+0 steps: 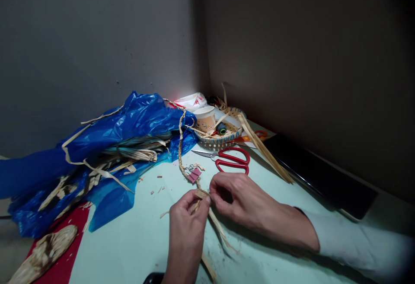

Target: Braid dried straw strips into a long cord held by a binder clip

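A braided cord of dry plant fibre [180, 145] runs down the table towards me, with a pink binder clip [194, 175] on it. Just below the clip, my left hand [189, 219] pinches the cord between thumb and fingers. My right hand [238, 195] is closed beside it, thumb and forefinger together at a fibre strand by the left thumb. Loose strand ends [220, 228] hang out below the hands towards the table's front. Red-handled scissors [231, 156] lie slightly open beyond my right hand.
Blue plastic bags [136, 115] with dry fibre bundles fill the left. Behind the scissors, a woven basket [215, 142] holds a paper cup [205, 117] and a dark thread spool [221, 128]. A black flat device [317, 171] and long straw strips [266, 150] lie right.
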`<act>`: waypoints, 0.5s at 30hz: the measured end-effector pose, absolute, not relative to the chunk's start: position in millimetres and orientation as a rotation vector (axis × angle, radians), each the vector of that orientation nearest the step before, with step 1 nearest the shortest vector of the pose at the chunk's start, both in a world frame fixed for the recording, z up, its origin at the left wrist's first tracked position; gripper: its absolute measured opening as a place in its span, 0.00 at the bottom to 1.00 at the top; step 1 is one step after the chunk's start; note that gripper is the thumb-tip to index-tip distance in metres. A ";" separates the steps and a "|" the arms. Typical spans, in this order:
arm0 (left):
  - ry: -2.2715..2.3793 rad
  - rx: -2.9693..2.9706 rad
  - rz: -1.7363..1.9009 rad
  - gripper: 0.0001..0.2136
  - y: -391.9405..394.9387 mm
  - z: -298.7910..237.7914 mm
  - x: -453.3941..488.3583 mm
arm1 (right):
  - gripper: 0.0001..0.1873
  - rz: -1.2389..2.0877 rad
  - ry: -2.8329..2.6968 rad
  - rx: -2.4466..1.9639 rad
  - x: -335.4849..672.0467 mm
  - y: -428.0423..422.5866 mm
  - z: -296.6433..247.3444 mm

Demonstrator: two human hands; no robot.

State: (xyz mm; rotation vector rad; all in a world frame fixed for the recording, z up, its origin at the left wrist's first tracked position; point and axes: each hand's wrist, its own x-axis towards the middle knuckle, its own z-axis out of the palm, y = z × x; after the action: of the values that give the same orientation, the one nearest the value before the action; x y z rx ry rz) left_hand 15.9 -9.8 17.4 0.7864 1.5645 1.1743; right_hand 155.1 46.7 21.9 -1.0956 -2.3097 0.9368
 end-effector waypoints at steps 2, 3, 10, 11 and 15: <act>1.550 0.775 1.189 0.08 -10.4 17.1 15.8 | 0.05 0.831 -2.342 -1.039 154.8 45.5 20.9; 1.548 0.776 1.192 0.08 -10.5 17.1 15.9 | 0.05 0.803 -2.355 -1.018 154.8 45.1 20.3; 1.627 0.871 1.175 0.07 -9.2 18.9 16.7 | 0.05 0.837 -2.333 -0.999 151.4 42.3 17.9; 1.627 0.870 1.173 0.07 -9.4 18.4 16.6 | 0.05 0.876 -2.318 -1.031 151.4 43.6 19.3; 1.562 0.815 1.174 0.08 -11.9 14.8 15.3 | 0.07 1.228 -2.239 -1.098 156.3 56.5 25.9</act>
State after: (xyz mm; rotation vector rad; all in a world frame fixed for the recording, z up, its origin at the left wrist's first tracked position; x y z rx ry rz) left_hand 15.3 -11.9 14.8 0.8148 1.5622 1.1739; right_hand 156.3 56.5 25.9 -1.0983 -2.2387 1.2282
